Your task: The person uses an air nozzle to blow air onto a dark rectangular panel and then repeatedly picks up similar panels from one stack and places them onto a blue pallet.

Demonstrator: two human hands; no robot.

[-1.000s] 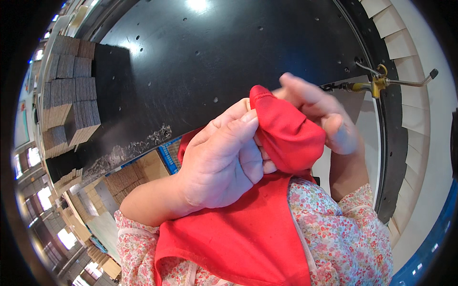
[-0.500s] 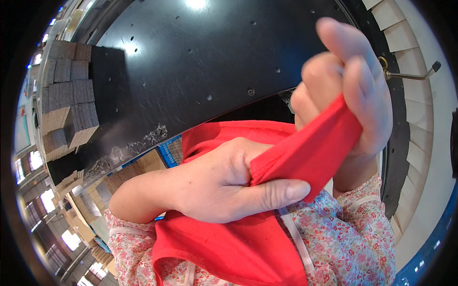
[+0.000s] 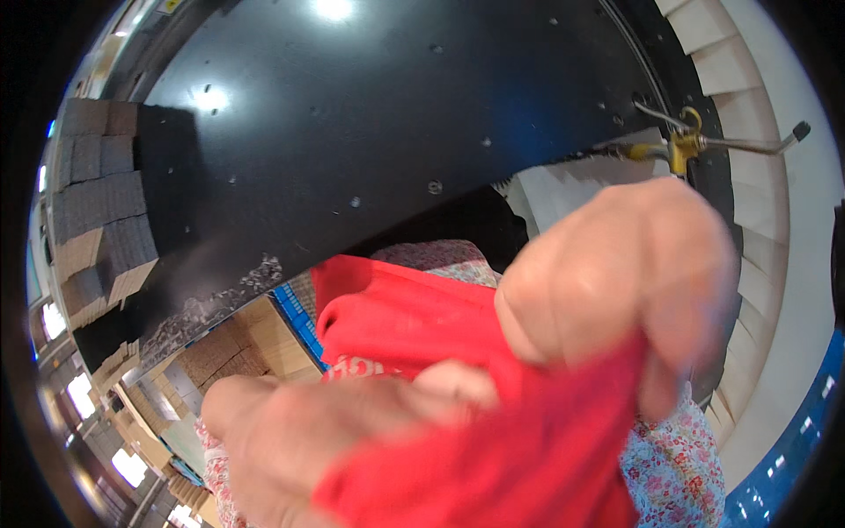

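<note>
**Pulling the red cloth up close to the camera**

Gripping a red cloth [image 3: 458,352], we have both hands very near the lens now, so they fill the lower half of the frame and blur. A second ago the hands sat lower and smaller, with the cloth bunched between them; half a second ago the right hand had risen and stretched a band of it. Now the right hand [image 3: 616,282], at centre right, is closed into a fist with the cloth pinched under its fingers. The left hand [image 3: 334,431], at lower left, is partly under the fabric; it seems to clutch the cloth, but we cannot tell how tightly. We judge the cloth is being drawn taut and raised.

The cloth is plain bright red, soft and creased, with a pale printed strip near its middle. Under it shows a flowered sleeve [image 3: 669,466]. Behind is a dark curved panel [image 3: 370,114], stacked cardboard boxes [image 3: 97,202] at upper left, and a yellow fitting [image 3: 682,150] at upper right.
</note>
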